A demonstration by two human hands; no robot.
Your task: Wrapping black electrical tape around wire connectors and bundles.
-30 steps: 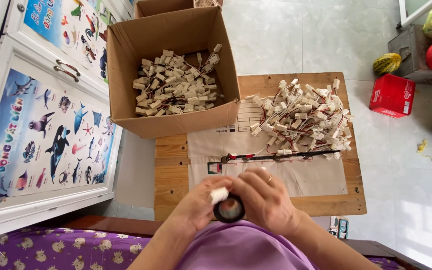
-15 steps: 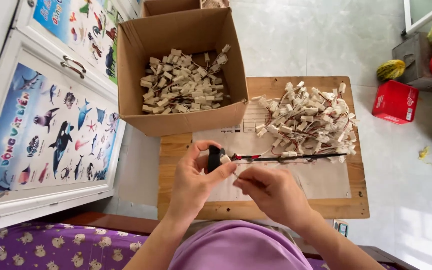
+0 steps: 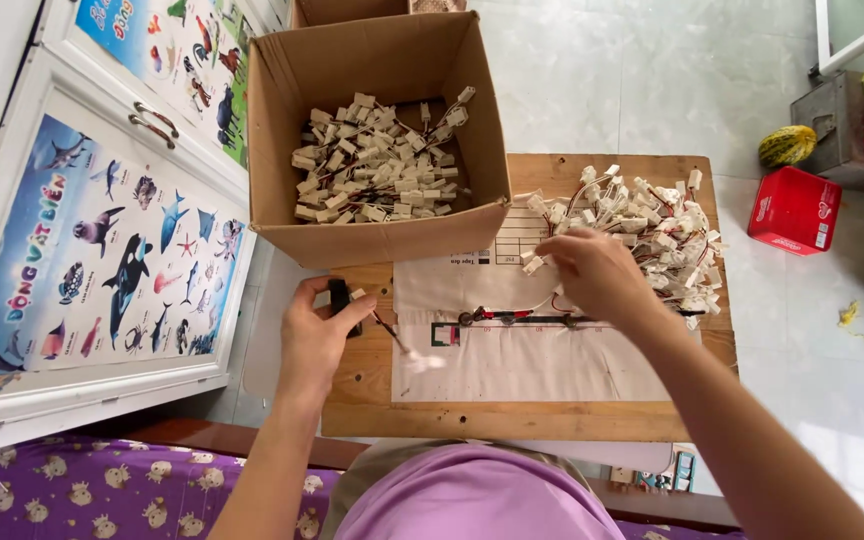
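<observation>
Head view: a wooden counter carries a cardboard box of white connectors and a white paper sheet. A loose heap of wired connectors lies at the counter's right. The right hand, its grip pinched on one connector, touches that heap. The left hand holds a black tape roll, grip closed, near the box.

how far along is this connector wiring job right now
Done: the cardboard box holds a large heap of wired white connectors. In hand: the left hand grips a black tape roll with a wired piece trailing from it, while the right hand reaches into the pile on the table. Left: that sizeable pile remains on the wooden table.
</observation>
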